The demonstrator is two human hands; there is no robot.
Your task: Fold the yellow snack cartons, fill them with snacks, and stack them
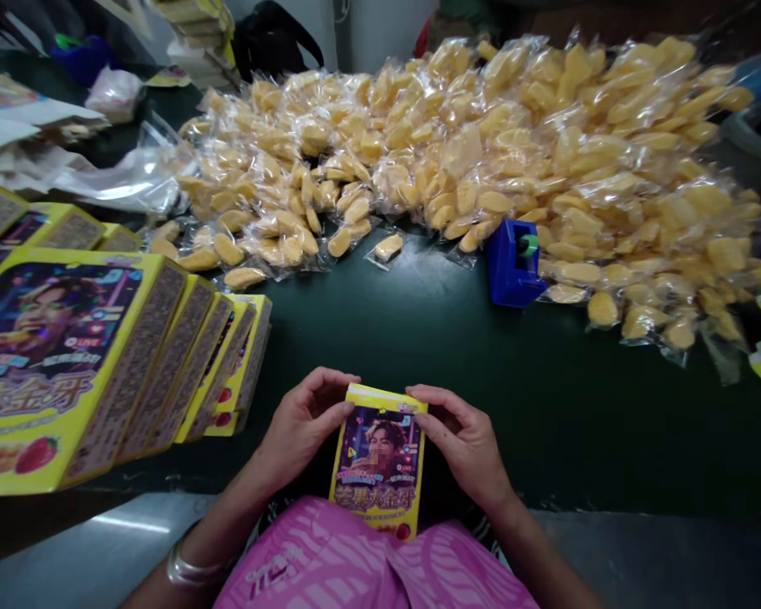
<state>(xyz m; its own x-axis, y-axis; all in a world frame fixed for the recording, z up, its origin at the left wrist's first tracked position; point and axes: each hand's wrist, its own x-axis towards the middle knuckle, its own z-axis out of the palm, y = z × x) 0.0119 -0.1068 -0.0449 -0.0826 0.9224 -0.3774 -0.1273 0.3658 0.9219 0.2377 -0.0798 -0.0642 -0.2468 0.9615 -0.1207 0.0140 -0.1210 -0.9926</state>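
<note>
A yellow printed box [380, 465] is upright in front of my body at the table's near edge, its lower end against the pink clothing. My left hand [304, 423] pinches its upper left corner between thumb and fingers. On the opposite corner, my right hand [462, 436] grips in the same way. A pale strip shows along the box's top edge. Beyond the hands, a small wrapped yellow piece [389, 247] lies alone on the dark green table [330, 326].
Stacked yellow boxes [127, 372] fill the left side. A large heap of wrapped yellow pieces [469, 161] spreads across the back and right. The blue tape dispenser [513, 264] stands at the heap's front edge. Clear plastic bags [120, 178] lie at the back left.
</note>
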